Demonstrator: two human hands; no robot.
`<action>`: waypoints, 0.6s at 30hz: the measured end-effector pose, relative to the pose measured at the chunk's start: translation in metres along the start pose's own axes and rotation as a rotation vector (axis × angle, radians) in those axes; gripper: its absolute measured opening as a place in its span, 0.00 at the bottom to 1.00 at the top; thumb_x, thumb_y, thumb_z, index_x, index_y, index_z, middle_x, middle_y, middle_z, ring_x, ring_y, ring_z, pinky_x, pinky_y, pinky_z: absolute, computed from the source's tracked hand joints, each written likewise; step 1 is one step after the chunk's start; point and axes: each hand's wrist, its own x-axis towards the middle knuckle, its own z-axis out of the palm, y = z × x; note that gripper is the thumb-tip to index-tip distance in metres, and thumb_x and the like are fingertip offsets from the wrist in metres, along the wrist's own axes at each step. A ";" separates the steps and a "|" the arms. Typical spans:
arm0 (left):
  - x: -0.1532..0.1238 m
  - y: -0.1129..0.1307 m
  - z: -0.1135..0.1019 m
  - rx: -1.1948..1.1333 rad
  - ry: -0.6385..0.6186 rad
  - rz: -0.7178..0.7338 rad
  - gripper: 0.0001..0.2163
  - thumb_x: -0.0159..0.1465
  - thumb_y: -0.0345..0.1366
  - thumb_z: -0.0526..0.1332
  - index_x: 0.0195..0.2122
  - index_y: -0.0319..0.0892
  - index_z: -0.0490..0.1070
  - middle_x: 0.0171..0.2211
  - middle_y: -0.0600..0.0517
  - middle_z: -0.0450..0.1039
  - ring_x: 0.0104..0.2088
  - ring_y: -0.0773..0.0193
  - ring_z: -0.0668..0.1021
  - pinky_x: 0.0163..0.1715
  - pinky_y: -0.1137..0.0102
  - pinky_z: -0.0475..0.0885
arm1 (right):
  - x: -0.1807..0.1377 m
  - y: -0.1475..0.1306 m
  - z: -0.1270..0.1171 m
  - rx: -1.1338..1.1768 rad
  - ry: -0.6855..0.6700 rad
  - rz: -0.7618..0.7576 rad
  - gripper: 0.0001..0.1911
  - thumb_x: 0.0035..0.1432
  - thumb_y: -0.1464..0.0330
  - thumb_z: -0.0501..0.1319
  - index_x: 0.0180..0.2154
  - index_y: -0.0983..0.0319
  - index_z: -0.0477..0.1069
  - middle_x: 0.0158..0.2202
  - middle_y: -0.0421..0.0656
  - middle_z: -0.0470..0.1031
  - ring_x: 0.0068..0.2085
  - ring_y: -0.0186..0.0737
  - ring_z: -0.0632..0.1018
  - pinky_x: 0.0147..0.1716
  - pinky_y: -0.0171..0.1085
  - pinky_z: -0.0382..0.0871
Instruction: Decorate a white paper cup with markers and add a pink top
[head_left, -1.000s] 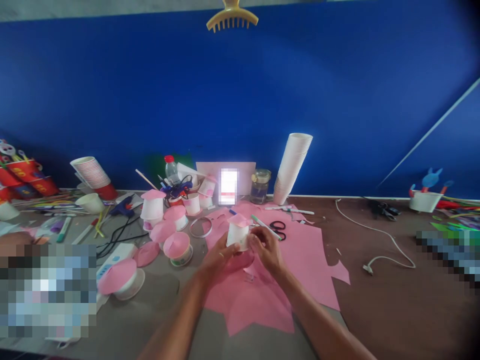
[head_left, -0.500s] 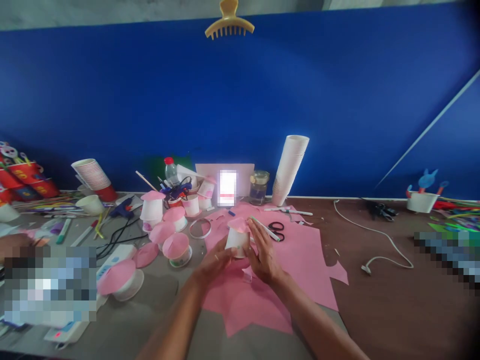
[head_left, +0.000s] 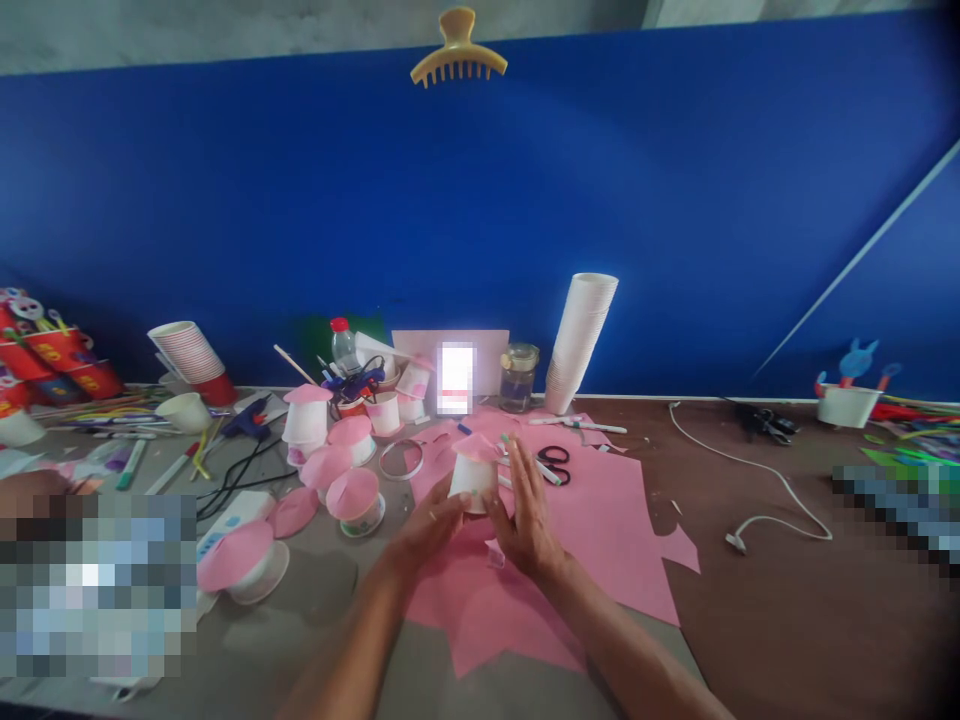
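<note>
An upturned white paper cup (head_left: 474, 482) with a pink paper cone (head_left: 477, 447) on top is in front of me. My left hand (head_left: 436, 520) grips it low at its left side, thumb across the front. At the cup's right side, my right hand (head_left: 529, 515) has its fingers stretched out, with the thumb at the cup's lower edge. Under both hands lie large pink paper sheets (head_left: 600, 540). Just beyond my right fingers are a white marker (head_left: 549, 470) and black-handled scissors (head_left: 555, 460).
Several pink-topped cups (head_left: 355, 497) stand to the left, beside a tape roll (head_left: 400, 460) and a power strip (head_left: 236, 520). Behind are a glass jar (head_left: 518, 378) and a tall cup stack (head_left: 581, 340). A white cable (head_left: 780, 480) lies right. Another person's hand (head_left: 37, 495) shows far left.
My right fingers have straightened and drawn slightly away from the pink cone. The cup stays in my left hand, and the view has shifted a little.
</note>
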 end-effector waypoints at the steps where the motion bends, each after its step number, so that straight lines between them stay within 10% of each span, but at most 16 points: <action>1: 0.000 0.001 0.001 -0.003 -0.002 0.005 0.21 0.60 0.43 0.67 0.53 0.40 0.74 0.43 0.44 0.79 0.45 0.55 0.77 0.49 0.62 0.70 | 0.001 -0.001 0.000 0.008 0.000 -0.016 0.38 0.66 0.71 0.54 0.72 0.62 0.39 0.70 0.55 0.54 0.70 0.56 0.58 0.61 0.61 0.64; 18: -0.001 -0.004 -0.003 -0.008 0.032 -0.020 0.26 0.61 0.40 0.66 0.60 0.42 0.69 0.48 0.43 0.78 0.48 0.53 0.78 0.51 0.59 0.70 | 0.000 -0.006 0.004 0.113 0.005 0.057 0.32 0.67 0.73 0.52 0.69 0.58 0.49 0.67 0.55 0.59 0.68 0.54 0.61 0.60 0.60 0.65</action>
